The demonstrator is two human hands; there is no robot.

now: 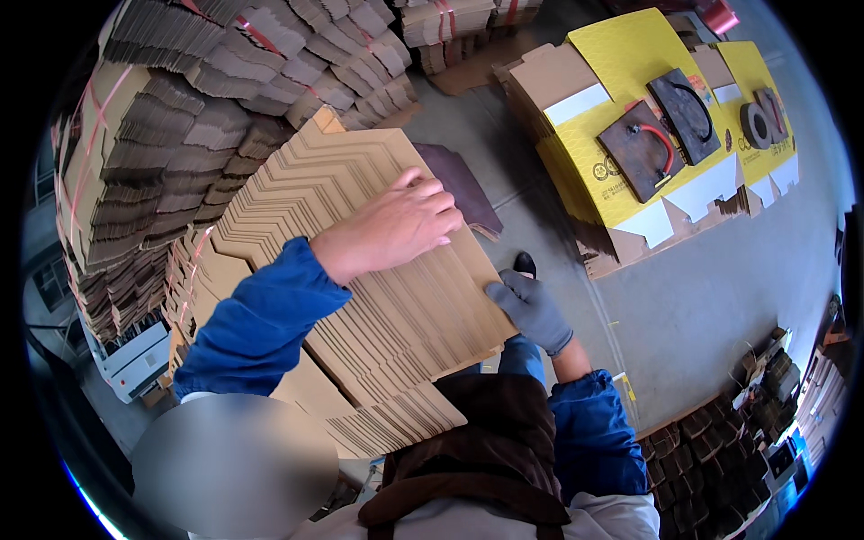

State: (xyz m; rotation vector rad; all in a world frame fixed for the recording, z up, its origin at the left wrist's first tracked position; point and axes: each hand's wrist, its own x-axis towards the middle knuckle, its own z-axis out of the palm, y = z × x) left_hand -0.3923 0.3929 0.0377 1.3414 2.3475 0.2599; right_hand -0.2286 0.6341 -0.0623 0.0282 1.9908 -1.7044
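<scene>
Across a stack in front of me lies a fanned pile of flat brown cardboard blanks [373, 279], their stepped edges overlapping. My left hand [400, 220], bare below a blue sleeve cover, rests palm down on the upper blanks with its fingers loosely bent and apart. A grey glove covers my right hand [533, 310], which grips the right edge of the pile near its lower corner. Its thumb is on top; the fingers beneath are partly hidden. More flat cardboard [292, 382] lies under the fanned blanks.
Tall strapped cardboard stacks [180, 135] rise at the left and back. At the right, yellow printed sheets [576, 171] top another stack, bearing dark plates with handles [641, 148] and a tape roll [756, 124]. Dark bundles [702, 463] stand lower right. A blurred patch covers the lower left.
</scene>
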